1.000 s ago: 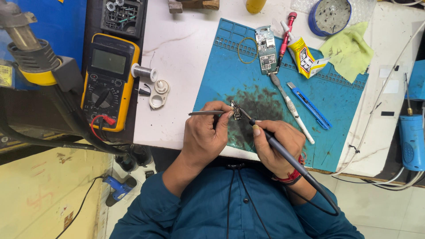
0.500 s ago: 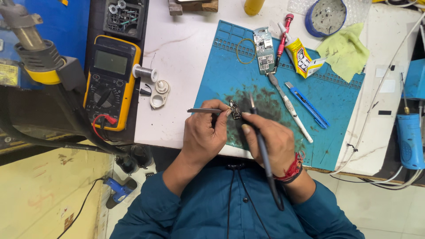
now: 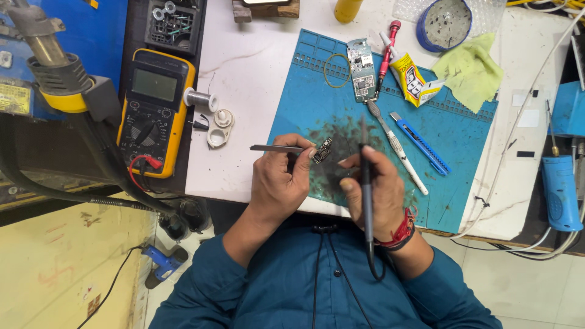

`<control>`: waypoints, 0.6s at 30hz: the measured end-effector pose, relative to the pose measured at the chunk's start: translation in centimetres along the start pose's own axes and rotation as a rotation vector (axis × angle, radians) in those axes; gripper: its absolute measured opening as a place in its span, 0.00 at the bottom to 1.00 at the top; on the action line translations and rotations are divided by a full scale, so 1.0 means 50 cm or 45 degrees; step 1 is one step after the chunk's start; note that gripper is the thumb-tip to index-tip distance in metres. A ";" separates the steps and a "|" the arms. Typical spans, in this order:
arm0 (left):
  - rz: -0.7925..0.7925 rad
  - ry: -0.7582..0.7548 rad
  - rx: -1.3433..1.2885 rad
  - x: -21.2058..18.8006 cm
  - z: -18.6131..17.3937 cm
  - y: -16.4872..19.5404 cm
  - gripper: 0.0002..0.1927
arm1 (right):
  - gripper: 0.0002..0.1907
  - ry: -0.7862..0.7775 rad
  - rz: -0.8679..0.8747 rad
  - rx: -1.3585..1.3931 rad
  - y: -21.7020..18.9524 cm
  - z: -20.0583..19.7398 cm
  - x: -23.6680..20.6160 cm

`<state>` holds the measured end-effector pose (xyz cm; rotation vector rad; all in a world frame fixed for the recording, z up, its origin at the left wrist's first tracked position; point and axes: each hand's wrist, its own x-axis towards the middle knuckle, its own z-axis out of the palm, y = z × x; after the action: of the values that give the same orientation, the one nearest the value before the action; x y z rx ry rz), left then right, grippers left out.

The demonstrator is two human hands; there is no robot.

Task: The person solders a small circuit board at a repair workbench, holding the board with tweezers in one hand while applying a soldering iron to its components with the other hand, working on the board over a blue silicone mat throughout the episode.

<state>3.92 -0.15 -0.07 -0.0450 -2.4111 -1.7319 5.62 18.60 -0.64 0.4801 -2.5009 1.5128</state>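
My left hand (image 3: 280,183) grips steel tweezers (image 3: 274,148) whose tips pinch a small dark circuit board (image 3: 323,150) over the blue work mat (image 3: 463,158). My right hand (image 3: 372,192) holds a black soldering iron (image 3: 365,176) like a pen. Its tip points away from me, just right of the small board and apart from it. The iron's cable runs back over my wrist toward my chest. A red thread band sits on my right wrist.
On the mat lie a green phone circuit board (image 3: 361,70), a red-handled screwdriver (image 3: 387,49), a yellow glue tube (image 3: 413,79), a scalpel (image 3: 396,146) and a blue utility knife (image 3: 420,142). A yellow multimeter (image 3: 155,109), solder spool (image 3: 200,99) and hot-air nozzle (image 3: 52,61) stand left.
My right hand has swung the soldering iron from slanting across the small board to pointing straight away from me, its tip lifted off to the board's right. The left hand and tweezers barely moved.
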 end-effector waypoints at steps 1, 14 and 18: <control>-0.012 -0.004 -0.001 0.001 0.000 0.000 0.05 | 0.27 0.065 0.050 0.030 0.003 0.002 -0.003; 0.105 -0.063 0.068 -0.001 0.001 -0.014 0.06 | 0.04 0.053 -0.143 -0.051 0.008 -0.008 -0.005; 0.101 -0.063 0.057 -0.002 0.002 -0.017 0.06 | 0.04 0.029 -0.099 -0.062 0.004 -0.008 -0.003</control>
<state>3.93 -0.31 -0.91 -0.1779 -2.4465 -1.6614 5.66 19.06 -0.66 0.5429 -2.4654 1.4177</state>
